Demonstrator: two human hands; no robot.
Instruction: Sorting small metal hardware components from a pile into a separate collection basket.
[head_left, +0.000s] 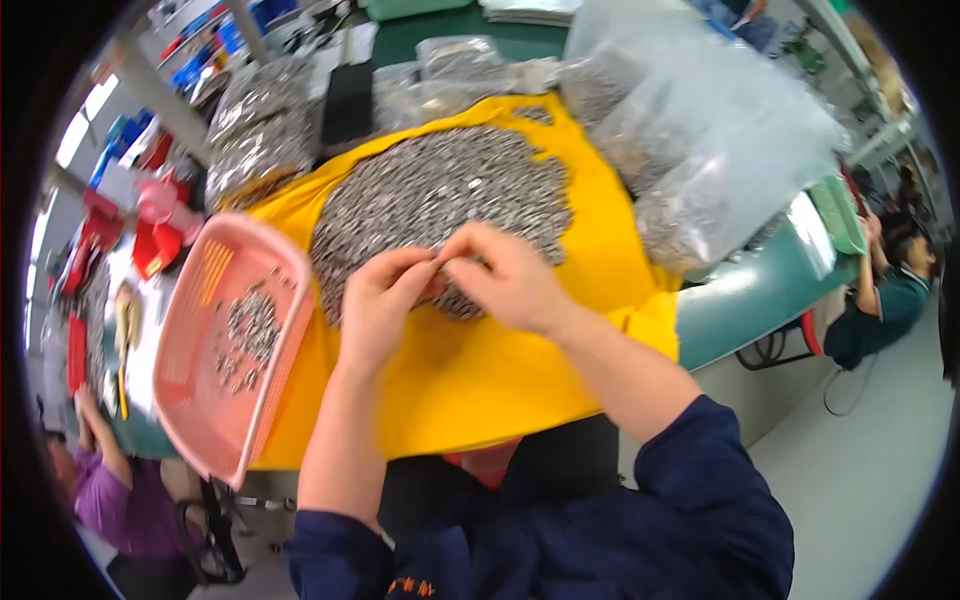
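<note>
A big heap of small grey metal parts (pixel 450 190) lies on a yellow cloth (pixel 480 370) spread over the table. My left hand (pixel 385 305) and my right hand (pixel 505 275) meet at the near edge of the heap. Their fingertips pinch together around a small grey part (pixel 440 262), too small to make out. A pink plastic basket (pixel 200 400) stands at my left, tilted, with several of the grey parts (pixel 248 330) lying in it.
Clear plastic bags of grey parts (pixel 700 150) pile up at the back right, and more bags (pixel 260 125) at the back left. Red and pink things (pixel 150 225) crowd the far left. One person sits at the left (pixel 105 480), another at the right (pixel 890 300).
</note>
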